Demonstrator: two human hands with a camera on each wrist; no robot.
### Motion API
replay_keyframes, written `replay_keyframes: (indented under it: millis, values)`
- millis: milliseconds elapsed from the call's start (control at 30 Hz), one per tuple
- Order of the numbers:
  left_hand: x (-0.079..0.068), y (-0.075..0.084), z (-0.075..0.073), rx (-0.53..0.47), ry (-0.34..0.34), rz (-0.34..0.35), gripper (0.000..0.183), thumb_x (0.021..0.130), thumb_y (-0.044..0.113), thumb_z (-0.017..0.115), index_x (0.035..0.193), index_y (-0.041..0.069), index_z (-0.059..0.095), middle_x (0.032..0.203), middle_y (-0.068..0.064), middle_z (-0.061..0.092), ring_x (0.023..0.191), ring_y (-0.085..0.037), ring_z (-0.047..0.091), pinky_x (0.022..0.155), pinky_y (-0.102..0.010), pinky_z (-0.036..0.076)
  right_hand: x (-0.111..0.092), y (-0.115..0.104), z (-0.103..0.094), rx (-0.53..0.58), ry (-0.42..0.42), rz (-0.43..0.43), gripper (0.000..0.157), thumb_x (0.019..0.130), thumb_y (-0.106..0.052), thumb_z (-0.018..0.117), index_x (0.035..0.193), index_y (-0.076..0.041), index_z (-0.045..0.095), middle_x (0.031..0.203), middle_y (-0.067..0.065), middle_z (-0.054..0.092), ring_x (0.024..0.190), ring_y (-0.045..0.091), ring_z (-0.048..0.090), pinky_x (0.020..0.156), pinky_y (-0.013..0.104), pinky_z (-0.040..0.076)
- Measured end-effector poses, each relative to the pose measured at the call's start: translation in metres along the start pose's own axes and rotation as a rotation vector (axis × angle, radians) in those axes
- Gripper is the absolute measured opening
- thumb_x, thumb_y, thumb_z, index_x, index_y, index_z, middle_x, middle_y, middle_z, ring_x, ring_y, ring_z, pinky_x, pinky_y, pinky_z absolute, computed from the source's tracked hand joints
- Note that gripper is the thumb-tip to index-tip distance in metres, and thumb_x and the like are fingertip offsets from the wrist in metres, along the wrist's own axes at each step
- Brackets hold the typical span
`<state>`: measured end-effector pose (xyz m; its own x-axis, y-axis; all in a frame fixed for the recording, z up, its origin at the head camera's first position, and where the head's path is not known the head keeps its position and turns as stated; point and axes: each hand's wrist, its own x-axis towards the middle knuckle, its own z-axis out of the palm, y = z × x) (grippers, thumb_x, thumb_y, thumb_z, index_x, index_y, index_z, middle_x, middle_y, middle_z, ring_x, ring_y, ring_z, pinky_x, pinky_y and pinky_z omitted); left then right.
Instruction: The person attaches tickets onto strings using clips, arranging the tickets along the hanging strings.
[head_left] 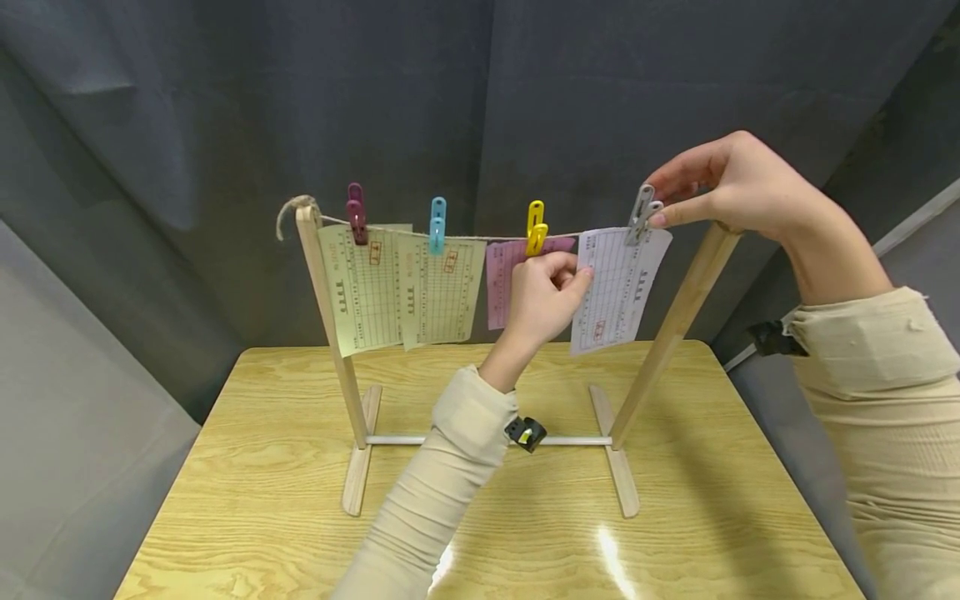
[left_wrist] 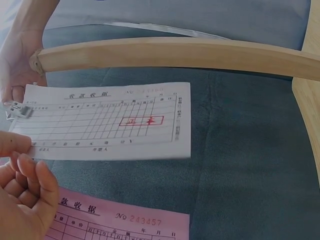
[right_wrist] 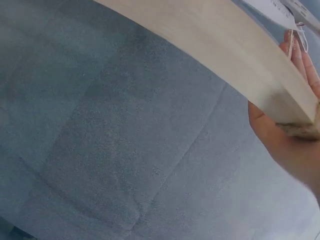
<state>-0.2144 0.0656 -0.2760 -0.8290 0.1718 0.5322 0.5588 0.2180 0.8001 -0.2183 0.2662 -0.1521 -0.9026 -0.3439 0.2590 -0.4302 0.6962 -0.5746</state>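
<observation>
A white printed receipt slip [head_left: 617, 292] with a red stamp hangs at the right end of the twine [head_left: 480, 239]. My left hand [head_left: 546, 292] pinches its left edge between thumb and fingertips; in the left wrist view the thumb [left_wrist: 17, 144] lies over the paper's border. At the slip's top, my right hand [head_left: 738, 187] pinches the handles of a grey clothespin [head_left: 641, 215], thumb in front and fingers behind. Just above my left hand, a yellow clothespin [head_left: 536, 229] holds a pink receipt slip [head_left: 498, 283], partly hidden by that hand.
Two yellowish slips [head_left: 367, 292] hang farther left under a maroon clothespin [head_left: 356, 215] and a light blue clothespin [head_left: 438, 225]. The twine runs between the wooden posts [head_left: 678, 321] of a stand on the wood-grain table [head_left: 262, 467]. A dark grey curtain [head_left: 375, 100] is behind.
</observation>
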Motion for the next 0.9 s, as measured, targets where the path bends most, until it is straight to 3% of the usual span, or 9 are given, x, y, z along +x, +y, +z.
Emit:
replay_keyframes:
  millis: [133,400,600,733,900]
  values:
    - [0.000,0.000,0.000,0.001,0.003,0.002,0.011,0.084,0.007,0.063,0.084,-0.003,0.067,0.053,-0.002,0.045,0.048,-0.008,0.040,0.043,-0.016,0.029,-0.002,0.000,-0.002,-0.032,-0.020,0.001,0.043,0.074,-0.011,0.075,0.113,0.001,0.061,0.081,-0.007,0.065,0.069,0.011,0.053,0.047,0.024,0.034]
    - [-0.001,-0.003,-0.002,-0.005,-0.003,-0.011,0.011,0.084,0.007,0.063,0.086,-0.003,0.067,0.054,-0.002,0.045,0.049,-0.007,0.039,0.044,-0.016,0.030,-0.005,0.003,-0.001,0.010,-0.001,-0.018,0.049,0.075,-0.011,0.074,0.121,-0.002,0.057,0.090,-0.015,0.066,0.079,0.005,0.059,0.064,0.012,0.042]
    - [-0.003,-0.005,-0.005,-0.009,0.028,0.045,0.010,0.082,0.005,0.063,0.087,-0.003,0.066,0.054,-0.002,0.044,0.048,-0.006,0.036,0.045,-0.016,0.028,-0.017,0.005,0.000,0.148,0.148,-0.021,0.054,0.073,-0.002,0.074,0.124,-0.012,0.057,0.102,-0.014,0.063,0.083,0.009,0.055,0.064,0.014,0.040]
    - [-0.008,-0.007,-0.008,-0.048,0.045,0.077,0.011,0.081,0.002,0.062,0.090,-0.003,0.065,0.054,-0.003,0.045,0.048,-0.005,0.035,0.046,-0.016,0.028,-0.029,0.006,0.004,0.279,0.269,-0.057,0.055,0.071,0.010,0.070,0.121,-0.008,0.059,0.106,-0.009,0.063,0.094,0.010,0.055,0.074,0.012,0.041]
    - [-0.016,-0.007,-0.013,-0.097,0.058,0.098,0.012,0.082,0.001,0.061,0.092,-0.004,0.065,0.055,-0.004,0.046,0.048,-0.005,0.037,0.047,-0.017,0.030,-0.044,0.008,0.009,0.340,0.403,-0.093,0.055,0.068,0.019,0.067,0.119,-0.001,0.059,0.109,-0.003,0.063,0.101,0.013,0.053,0.077,0.013,0.041]
